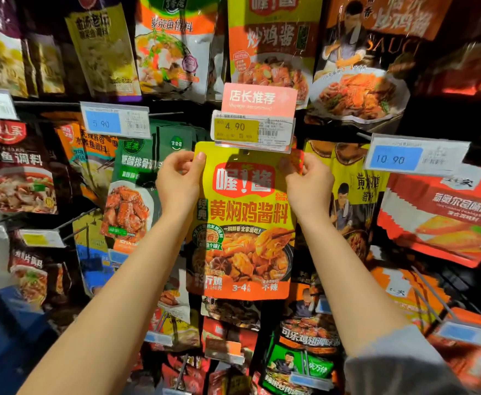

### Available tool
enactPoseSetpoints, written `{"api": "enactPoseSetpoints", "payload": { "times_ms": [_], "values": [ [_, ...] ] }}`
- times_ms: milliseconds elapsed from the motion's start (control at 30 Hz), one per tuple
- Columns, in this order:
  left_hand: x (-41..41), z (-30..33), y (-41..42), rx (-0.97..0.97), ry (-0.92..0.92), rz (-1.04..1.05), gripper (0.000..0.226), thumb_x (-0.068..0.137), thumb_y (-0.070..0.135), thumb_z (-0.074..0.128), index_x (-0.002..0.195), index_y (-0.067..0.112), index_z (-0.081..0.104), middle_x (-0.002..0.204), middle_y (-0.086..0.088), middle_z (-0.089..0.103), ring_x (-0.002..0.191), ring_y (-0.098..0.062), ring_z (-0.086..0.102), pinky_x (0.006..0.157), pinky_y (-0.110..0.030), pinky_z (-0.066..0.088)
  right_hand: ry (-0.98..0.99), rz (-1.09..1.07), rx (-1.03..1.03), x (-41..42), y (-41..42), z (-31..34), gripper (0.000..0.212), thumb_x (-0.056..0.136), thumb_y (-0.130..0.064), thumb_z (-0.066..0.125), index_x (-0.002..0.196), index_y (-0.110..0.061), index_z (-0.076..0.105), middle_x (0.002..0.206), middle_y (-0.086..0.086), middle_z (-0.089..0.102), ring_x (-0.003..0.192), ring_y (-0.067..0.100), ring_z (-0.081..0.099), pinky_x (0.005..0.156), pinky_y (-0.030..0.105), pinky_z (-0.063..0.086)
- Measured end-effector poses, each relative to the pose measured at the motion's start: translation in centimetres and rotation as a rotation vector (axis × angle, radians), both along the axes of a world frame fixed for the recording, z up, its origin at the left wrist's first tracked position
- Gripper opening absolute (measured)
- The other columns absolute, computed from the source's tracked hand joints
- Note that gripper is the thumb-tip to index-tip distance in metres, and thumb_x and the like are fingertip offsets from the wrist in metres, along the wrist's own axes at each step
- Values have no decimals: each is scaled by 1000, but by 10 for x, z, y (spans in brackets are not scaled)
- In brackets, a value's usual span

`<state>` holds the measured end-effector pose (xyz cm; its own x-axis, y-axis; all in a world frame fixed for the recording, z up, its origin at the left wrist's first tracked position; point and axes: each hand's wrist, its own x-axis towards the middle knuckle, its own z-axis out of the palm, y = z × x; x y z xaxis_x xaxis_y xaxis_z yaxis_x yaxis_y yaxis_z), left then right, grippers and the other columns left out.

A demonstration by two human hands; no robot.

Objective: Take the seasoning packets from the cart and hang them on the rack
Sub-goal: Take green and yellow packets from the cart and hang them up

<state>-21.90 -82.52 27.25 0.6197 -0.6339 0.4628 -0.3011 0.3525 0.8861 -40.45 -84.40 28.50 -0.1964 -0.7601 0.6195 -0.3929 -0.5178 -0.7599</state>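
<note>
A yellow and orange seasoning packet (245,223) with a chicken dish printed on it is held up flat against the rack. My left hand (180,181) pinches its upper left corner and my right hand (309,183) pinches its upper right corner. The packet's top edge sits just under a yellow 4.90 price tag (250,129) at the tip of a hook. Whether the packet's hole is on the hook cannot be seen. The cart is out of view.
Hanging packets crowd the rack on all sides: green ones (136,178) to the left, yellow ones (359,189) to the right, red ones (438,215) at far right. Metal hooks with price tags (416,155) jut forward. A pink sign (257,99) hangs above the tag.
</note>
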Motion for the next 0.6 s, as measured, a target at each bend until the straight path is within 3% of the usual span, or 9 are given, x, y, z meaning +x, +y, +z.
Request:
{"api": "enactPoseSetpoints", "payload": {
  "times_ms": [67, 167, 267, 333, 433, 500, 600],
  "values": [
    [-4, -12, 11, -90, -271, 163, 37, 91, 32, 60, 122, 13, 54, 107, 0, 54, 92, 3, 48, 93, -36, 45, 16, -17, -51, -2, 2, -4, 29, 91, -31, 61, 85, -3, 62, 65, 7, 53, 58, 14, 35, 50, 29, 23],
    [-21, -41, 30, -277, -731, 377, 58, 87, 35, 64, 135, 14, 39, 131, -13, 39, 122, -24, 39, 103, -47, 33, 28, -32, -83, -3, 2, -7, 34, 92, -32, 60, 77, -2, 55, 58, 3, 39, 53, 8, 23, 50, 29, 17],
    [-37, -76, 36, -236, -1057, 472, 84, 80, 45, 68, 146, 27, 19, 145, -11, 24, 137, -33, 24, 107, -61, 21, 66, -46, -86, -3, 1, -5, 19, 92, -26, 61, 80, -12, 57, 56, -13, 33, 46, 4, 30, 43, 18, 21],
    [-37, -86, 35, -157, -1053, 502, 96, 80, 50, 66, 150, 29, 4, 150, -12, 16, 142, -31, 12, 107, -64, 14, 110, -47, -102, -4, 0, -7, 15, 93, -24, 60, 88, -10, 61, 57, -12, 41, 46, 5, 31, 44, 22, 21],
    [-32, -79, 32, -44, -863, 549, 105, 80, 53, 66, 150, 29, -9, 152, -13, 7, 144, -33, 4, 109, -63, 9, 179, -33, -126, -9, 3, -13, 20, 93, -16, 57, 110, -7, 62, 72, 0, 63, 51, 12, 47, 47, 27, 30],
    [-32, -75, 32, -98, -953, 555, 100, 82, 48, 67, 150, 28, -3, 152, -13, 7, 144, -31, 4, 111, -61, 9, 223, -23, -164, -11, 9, -17, 29, 92, -13, 56, 120, -6, 59, 81, 6, 68, 58, 17, 54, 50, 28, 37],
    [-53, -78, 31, -113, -1124, 354, 72, 87, 54, 57, 147, 26, 28, 152, -13, 25, 142, -31, 21, 107, -62, 25, 269, -61, -222, -14, 18, -22, 37, 90, -9, 57, 126, -5, 55, 81, 14, 68, 67, 22, 58, 56, 35, 44]
  ]
}}
